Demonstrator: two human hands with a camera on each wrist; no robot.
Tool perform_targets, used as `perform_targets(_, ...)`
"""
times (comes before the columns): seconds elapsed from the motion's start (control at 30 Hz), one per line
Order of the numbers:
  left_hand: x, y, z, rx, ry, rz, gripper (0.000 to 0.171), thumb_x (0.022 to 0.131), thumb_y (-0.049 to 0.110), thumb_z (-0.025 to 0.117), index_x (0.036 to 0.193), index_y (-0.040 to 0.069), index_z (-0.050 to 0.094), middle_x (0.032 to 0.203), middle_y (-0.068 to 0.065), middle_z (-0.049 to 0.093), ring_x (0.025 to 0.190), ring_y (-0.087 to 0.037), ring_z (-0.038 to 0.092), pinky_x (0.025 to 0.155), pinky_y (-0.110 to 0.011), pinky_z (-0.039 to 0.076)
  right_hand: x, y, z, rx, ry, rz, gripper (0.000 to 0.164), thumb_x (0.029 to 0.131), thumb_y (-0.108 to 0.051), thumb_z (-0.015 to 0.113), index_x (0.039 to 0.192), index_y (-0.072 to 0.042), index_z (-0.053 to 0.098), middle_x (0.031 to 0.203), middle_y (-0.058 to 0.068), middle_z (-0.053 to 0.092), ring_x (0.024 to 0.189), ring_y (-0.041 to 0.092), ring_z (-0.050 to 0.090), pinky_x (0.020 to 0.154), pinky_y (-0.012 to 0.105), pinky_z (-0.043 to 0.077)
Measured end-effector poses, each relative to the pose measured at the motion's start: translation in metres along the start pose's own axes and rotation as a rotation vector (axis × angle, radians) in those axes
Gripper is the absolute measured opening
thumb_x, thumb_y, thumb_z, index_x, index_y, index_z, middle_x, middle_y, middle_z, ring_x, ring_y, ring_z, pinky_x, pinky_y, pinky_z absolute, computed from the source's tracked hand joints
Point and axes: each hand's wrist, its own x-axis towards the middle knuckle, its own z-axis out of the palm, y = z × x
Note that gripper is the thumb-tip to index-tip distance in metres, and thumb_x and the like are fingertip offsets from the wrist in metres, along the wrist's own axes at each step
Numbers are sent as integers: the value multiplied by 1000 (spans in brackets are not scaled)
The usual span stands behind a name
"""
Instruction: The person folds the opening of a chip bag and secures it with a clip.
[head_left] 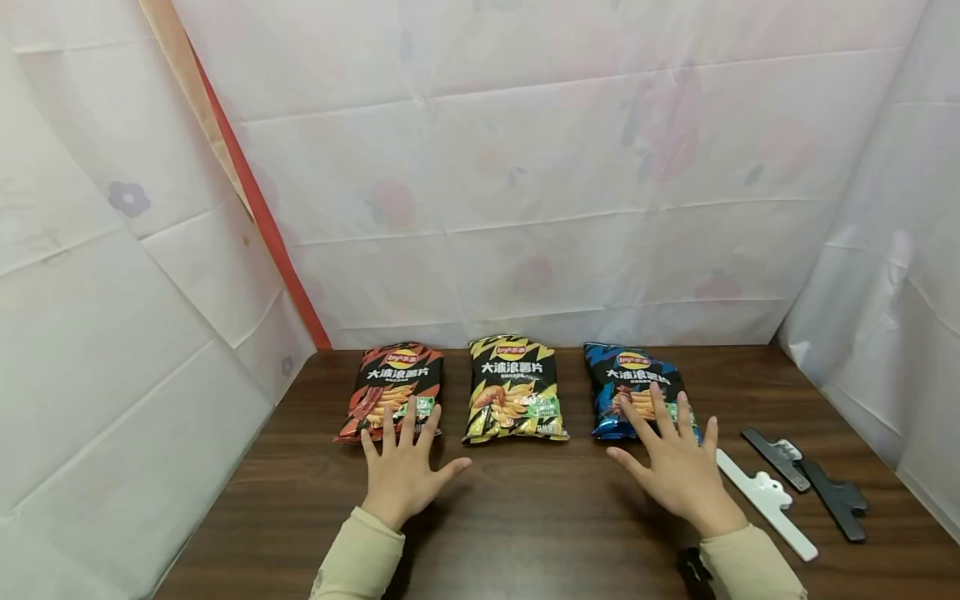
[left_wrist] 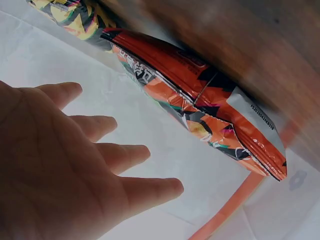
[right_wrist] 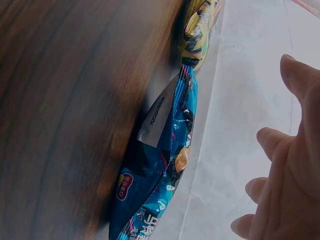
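Fingers spread, my left hand (head_left: 402, 475) hovers just in front of the red chip bag (head_left: 396, 390), its fingertips overlapping the bag's lower edge in the head view. In the left wrist view a gap shows between that hand (left_wrist: 75, 165) and the red bag (left_wrist: 200, 110). My right hand (head_left: 678, 471), also spread, is held before the blue chip bag (head_left: 637, 375) and hides part of it. The right wrist view shows this hand (right_wrist: 285, 170) apart from the blue bag (right_wrist: 160, 160). Between them lies a yellow chip bag (head_left: 515, 387). Neither hand holds anything.
To the right of my right hand lie a white bag clip (head_left: 767, 504) and two dark clips, one (head_left: 776, 458) farther back and one (head_left: 836, 500) nearer the edge. All rest on a brown wooden table (head_left: 540, 533). Pale patterned sheets (head_left: 555, 167) enclose the back and sides.
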Motion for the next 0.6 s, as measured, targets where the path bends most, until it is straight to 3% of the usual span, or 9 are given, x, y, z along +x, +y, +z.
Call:
perform_targets(0.37, 1, -1, -3, 9, -3, 19, 97, 77, 85, 48, 156, 34, 23, 166, -9, 12, 149, -47, 8, 110, -75, 4, 2, -3, -3, 19, -3, -14, 81, 90, -74, 41, 156, -31, 25, 166, 15, 3, 148, 48, -10, 104, 78, -10)
perform_targets(0.6, 6, -5, -4, 14, 19, 31, 96, 77, 85, 48, 155, 33, 27, 165, -9, 14, 149, -47, 9, 110, -75, 5, 10, -6, -10, 1, 17, -29, 78, 91, -74, 40, 156, -34, 24, 165, 15, 5, 149, 46, -11, 108, 74, -10)
